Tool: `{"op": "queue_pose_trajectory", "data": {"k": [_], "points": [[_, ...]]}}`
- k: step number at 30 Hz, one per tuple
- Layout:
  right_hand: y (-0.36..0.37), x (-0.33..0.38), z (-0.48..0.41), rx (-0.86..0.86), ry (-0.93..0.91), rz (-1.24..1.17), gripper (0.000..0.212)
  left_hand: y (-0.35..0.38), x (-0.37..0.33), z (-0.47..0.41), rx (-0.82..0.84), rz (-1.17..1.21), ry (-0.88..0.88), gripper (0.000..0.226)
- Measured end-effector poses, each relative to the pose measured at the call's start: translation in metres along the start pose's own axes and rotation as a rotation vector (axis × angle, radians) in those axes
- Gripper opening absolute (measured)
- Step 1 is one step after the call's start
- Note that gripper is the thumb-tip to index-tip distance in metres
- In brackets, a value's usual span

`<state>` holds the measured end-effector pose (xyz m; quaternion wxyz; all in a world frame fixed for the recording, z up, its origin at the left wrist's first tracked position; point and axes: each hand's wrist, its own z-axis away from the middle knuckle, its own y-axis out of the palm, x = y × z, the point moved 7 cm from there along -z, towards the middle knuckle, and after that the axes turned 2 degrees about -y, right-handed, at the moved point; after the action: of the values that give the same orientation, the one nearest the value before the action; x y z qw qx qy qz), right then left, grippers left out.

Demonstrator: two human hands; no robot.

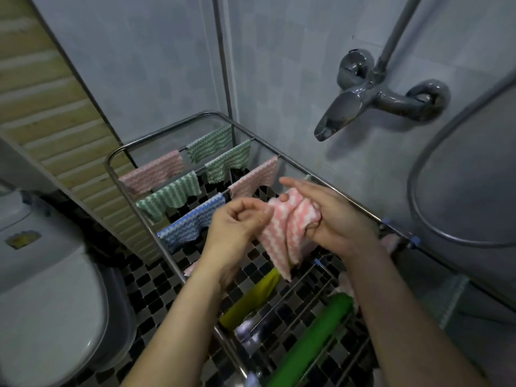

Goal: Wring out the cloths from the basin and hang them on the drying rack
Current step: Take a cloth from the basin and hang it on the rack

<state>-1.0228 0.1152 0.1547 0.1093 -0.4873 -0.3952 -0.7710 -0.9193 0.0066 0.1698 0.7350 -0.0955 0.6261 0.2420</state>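
Nearest, at 6 o'clock, a green roll (310,342) and a yellow roll (251,300) lie on the wires of the drying rack (174,265). Just above them, at centre, both hands hold the pink-and-white cloth (282,236) over the rack. It looks light, limp and probably damp, so it should sag and cling. Taking it by two corners of one edge should let it spread for draping over a rail. The left hand (237,222), its forearm rising from 7 o'clock, has curled fingers pinching the cloth's left edge. The right hand (335,216), coming from 5 o'clock, cradles the bunched part, thumb pressed into the folds and fingers reaching toward 11 o'clock. Beyond, from 10 to 12 o'clock, six hung cloths (170,196) fill the far rails.
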Motion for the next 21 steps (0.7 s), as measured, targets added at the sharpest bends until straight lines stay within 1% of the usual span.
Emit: {"op": "queue_pose_trajectory", "data": {"k": [2, 4, 5, 7, 8, 11, 12, 14, 16, 17, 19, 21], "points": [[0.012, -0.004, 0.023, 0.015, 0.003, 0.053, 0.050, -0.009, -0.013, 0.020, 0.002, 0.142, 0.021, 0.013], [0.023, -0.010, 0.043, 0.062, 0.025, 0.141, 0.055, -0.017, -0.024, 0.038, 0.036, 0.260, 0.033, 0.020], [0.033, -0.013, 0.059, 0.088, 0.032, 0.205, 0.054, -0.022, -0.031, 0.055, 0.068, 0.294, 0.040, 0.024], [0.037, -0.014, 0.075, 0.116, 0.061, 0.307, 0.046, -0.029, -0.038, 0.066, 0.103, 0.297, 0.047, 0.033], [0.036, -0.016, 0.083, 0.103, 0.068, 0.361, 0.041, -0.033, -0.041, 0.074, 0.111, 0.283, 0.041, 0.038], [0.038, -0.018, 0.107, 0.069, 0.030, 0.419, 0.018, -0.039, -0.044, 0.095, 0.129, 0.203, 0.019, 0.047], [0.040, -0.017, 0.122, 0.057, -0.005, 0.419, 0.014, -0.038, -0.045, 0.109, 0.134, 0.158, 0.008, 0.047], [0.043, -0.013, 0.141, 0.030, -0.065, 0.437, 0.016, -0.036, -0.043, 0.123, 0.125, 0.085, -0.030, 0.043], [0.044, -0.004, 0.165, -0.007, -0.162, 0.555, 0.024, -0.032, -0.038, 0.136, 0.157, -0.039, -0.064, 0.037], [0.047, 0.001, 0.168, -0.015, -0.199, 0.617, 0.029, -0.033, -0.038, 0.137, 0.189, -0.172, -0.062, 0.030], [0.046, 0.009, 0.196, -0.071, -0.226, 0.762, 0.045, -0.021, -0.030, 0.152, 0.310, -0.493, -0.044, 0.017], [0.045, 0.013, 0.210, -0.109, -0.207, 1.012, 0.056, -0.011, -0.021, 0.160, 0.402, -0.710, -0.022, 0.020]]}}
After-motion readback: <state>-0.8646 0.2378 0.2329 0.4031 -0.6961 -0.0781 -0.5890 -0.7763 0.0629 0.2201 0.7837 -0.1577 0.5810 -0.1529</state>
